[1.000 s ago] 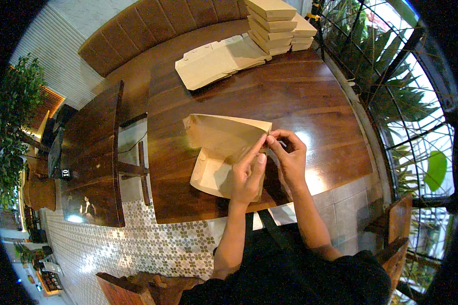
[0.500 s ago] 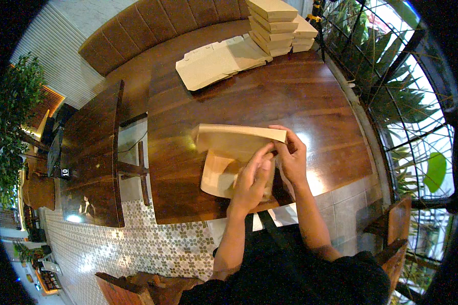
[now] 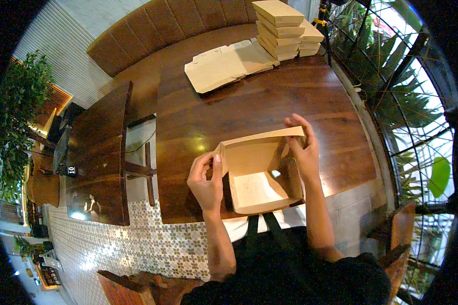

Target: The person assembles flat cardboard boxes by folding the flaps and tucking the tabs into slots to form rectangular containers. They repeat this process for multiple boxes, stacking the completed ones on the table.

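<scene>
A brown cardboard box with a hinged lid is at the table's near edge, its lid raised and its inside facing me. My left hand pinches the left corner of the lid between thumb and fingers. At the lid's right corner, my right hand has its thumb on the inside and its fingers behind, gripping the cardboard. A small bright spot shows near the box's inner right side. The outer back of the lid is hidden from me.
Flat unfolded cardboard blanks lie at the far side of the wooden table. Stacks of folded boxes stand beside them at the far right. A second table is to the left, and a metal grille runs along the right.
My left hand has moved from inside the box to the lid's left corner. The lid has turned so its inside shows more. My right hand stays at the right corner.
</scene>
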